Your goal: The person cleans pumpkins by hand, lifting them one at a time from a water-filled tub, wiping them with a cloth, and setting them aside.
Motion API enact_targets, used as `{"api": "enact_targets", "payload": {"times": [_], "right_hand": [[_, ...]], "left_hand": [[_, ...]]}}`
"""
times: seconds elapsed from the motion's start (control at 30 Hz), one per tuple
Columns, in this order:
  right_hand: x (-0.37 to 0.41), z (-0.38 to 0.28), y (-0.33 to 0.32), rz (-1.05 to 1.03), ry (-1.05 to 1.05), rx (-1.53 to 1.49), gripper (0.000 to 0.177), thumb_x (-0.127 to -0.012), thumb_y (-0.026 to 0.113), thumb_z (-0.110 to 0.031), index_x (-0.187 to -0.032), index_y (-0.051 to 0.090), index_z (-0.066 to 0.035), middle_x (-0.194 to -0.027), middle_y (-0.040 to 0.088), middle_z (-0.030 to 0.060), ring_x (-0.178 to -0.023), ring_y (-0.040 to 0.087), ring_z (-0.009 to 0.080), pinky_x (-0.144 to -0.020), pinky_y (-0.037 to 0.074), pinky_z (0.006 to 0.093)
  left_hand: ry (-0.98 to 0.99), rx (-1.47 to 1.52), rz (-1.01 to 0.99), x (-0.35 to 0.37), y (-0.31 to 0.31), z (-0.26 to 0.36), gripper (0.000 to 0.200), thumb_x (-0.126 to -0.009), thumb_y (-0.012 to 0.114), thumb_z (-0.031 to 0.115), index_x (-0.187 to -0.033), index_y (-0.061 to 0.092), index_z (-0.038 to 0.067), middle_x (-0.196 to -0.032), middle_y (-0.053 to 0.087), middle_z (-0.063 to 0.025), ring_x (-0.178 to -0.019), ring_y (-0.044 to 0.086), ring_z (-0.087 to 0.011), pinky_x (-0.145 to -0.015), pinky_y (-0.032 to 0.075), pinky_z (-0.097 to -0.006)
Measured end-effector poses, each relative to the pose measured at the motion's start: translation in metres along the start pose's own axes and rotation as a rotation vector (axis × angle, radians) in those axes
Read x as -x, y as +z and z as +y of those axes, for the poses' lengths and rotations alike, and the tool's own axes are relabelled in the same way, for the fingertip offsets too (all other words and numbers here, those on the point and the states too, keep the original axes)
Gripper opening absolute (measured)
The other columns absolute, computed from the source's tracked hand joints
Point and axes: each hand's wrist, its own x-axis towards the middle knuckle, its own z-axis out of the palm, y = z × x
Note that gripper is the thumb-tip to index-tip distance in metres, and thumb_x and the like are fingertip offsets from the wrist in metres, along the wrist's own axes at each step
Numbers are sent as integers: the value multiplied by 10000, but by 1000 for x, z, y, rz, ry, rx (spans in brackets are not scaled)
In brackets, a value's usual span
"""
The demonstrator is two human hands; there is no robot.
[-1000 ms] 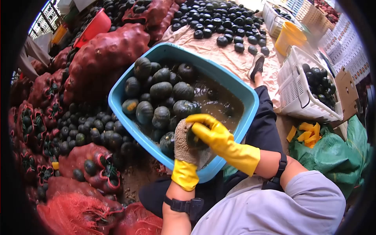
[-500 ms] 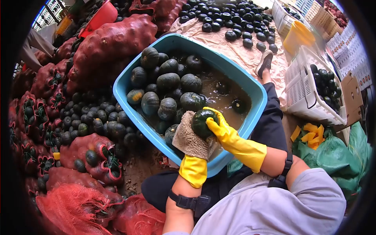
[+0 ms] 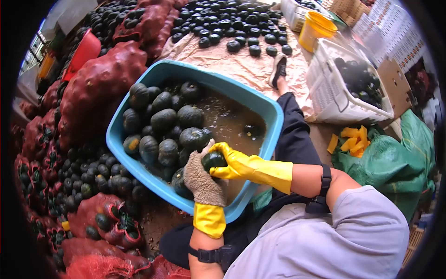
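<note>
A dark green squash (image 3: 214, 161) is held between my two hands over the near edge of the blue tub (image 3: 274, 135). My left hand (image 3: 203, 179) wears a yellow glove with a brown fluffy cloth mitt (image 3: 204, 186) over it, pressed against the squash's left side. From the right, my right hand (image 3: 227, 160), in a yellow rubber glove, grips it with fingers and thumb curved around. Several dark squashes (image 3: 163, 119) are piled in the tub's left part. Muddy water (image 3: 232, 116) fills the right part, where one squash (image 3: 252, 130) floats half under.
Red mesh sacks (image 3: 100, 88) of squash and loose squashes (image 3: 88, 176) crowd the left. Many shiny squashes (image 3: 233, 46) lie on a pale sheet (image 3: 209, 58) ahead. Right are a white crate (image 3: 325, 83), a yellow bucket (image 3: 316, 32) and a green sack (image 3: 371, 162) beside orange pieces (image 3: 355, 142).
The view has shifted, so the tub appears lower and further left. The squash has turned between my hands, and my right hand now wraps more over its right side.
</note>
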Motion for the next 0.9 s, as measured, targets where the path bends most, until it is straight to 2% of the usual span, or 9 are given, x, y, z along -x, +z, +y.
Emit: {"api": "enact_targets", "payload": {"times": [0.07, 0.17, 0.23, 0.3, 0.4, 0.6, 0.7, 0.83, 0.9], "right_hand": [[7, -16, -23, -88, -25, 172, 773, -794, 946, -337, -1430, 553, -140, -1345, 674, 219, -1233, 680, 408, -1055, 540, 472], [-4, -25, -45, -291, 90, 748, 685, -720, 957, -253, -1330, 671, -129, -1318, 702, 218, -1189, 701, 413, -992, 575, 467], [-16, 9, -35, -294, 214, 1028, 386, -701, 948, -170, -1068, 834, -132, -1116, 814, 99, -1054, 777, 348, -879, 611, 509], [-34, 29, -16, -440, 272, 1228, 440, -703, 953, -212, -1120, 826, -157, -1175, 807, 100, -1088, 774, 332, -874, 612, 507], [-20, -1, -43, -432, 206, 838, 558, -717, 948, -250, -1224, 759, -112, -1227, 766, 173, -1126, 733, 405, -938, 582, 488], [-6, -25, -70, -171, 310, 390, 732, -878, 837, -527, -1379, 589, -54, -1277, 715, 218, -1179, 690, 397, -959, 555, 453], [-8, -21, -101, -71, 422, 24, 762, -885, 860, -511, -1417, 568, -51, -1287, 717, 185, -1158, 697, 342, -967, 544, 411], [-1, 5, -208, 427, 60, -895, 733, -879, 859, -541, -1380, 625, -59, -1208, 733, 161, -1152, 687, 275, -956, 541, 422], [12, 10, -277, 670, -140, -1008, 699, -894, 848, -511, -1391, 631, -70, -1230, 731, 156, -1163, 687, 278, -976, 539, 424]], "left_hand": [[121, -389, 108, -9, -38, -10, 389, -1012, 600, 335, -1125, 746, -8, -1060, 791, -127, -970, 747, -292, -903, 599, -394], [-269, 225, 318, 9, 56, 30, 442, -1035, 561, 404, -992, 725, -3, -856, 778, -98, -627, 670, -254, -618, 584, -380], [-249, 78, 265, 3, 43, 26, 484, -1082, 522, 426, -1018, 712, -15, -749, 701, -38, -490, 500, -102, -418, 381, -225], [-296, 134, 216, 5, 50, 27, 474, -1103, 502, 415, -1037, 703, -10, -663, 581, 29, -478, 457, -101, -421, 372, -224], [-433, 356, -244, -23, -17, 9, 497, -1127, 429, 418, -1134, 696, 0, -871, 729, -56, -695, 641, -180, -641, 569, -346], [-370, 228, 257, 9, 67, 34, 436, -1118, 444, 414, -1130, 671, 41, -780, 624, 10, -603, 542, -156, -555, 473, -282], [-468, 402, -109, -30, 0, 9, 471, -1125, 429, 429, -1144, 670, 25, -767, 624, -12, -566, 557, -156, -511, 499, -272], [-303, 148, 60, -7, 23, 20, 543, -1157, 355, 409, -1194, 646, -48, -726, 557, -24, -511, 482, -144, -444, 469, -284], [-311, 218, -139, -16, -2, 12, 582, -1162, 337, 435, -1278, 615, -62, -791, 589, -56, -597, 537, -174, -508, 527, -352]]}}
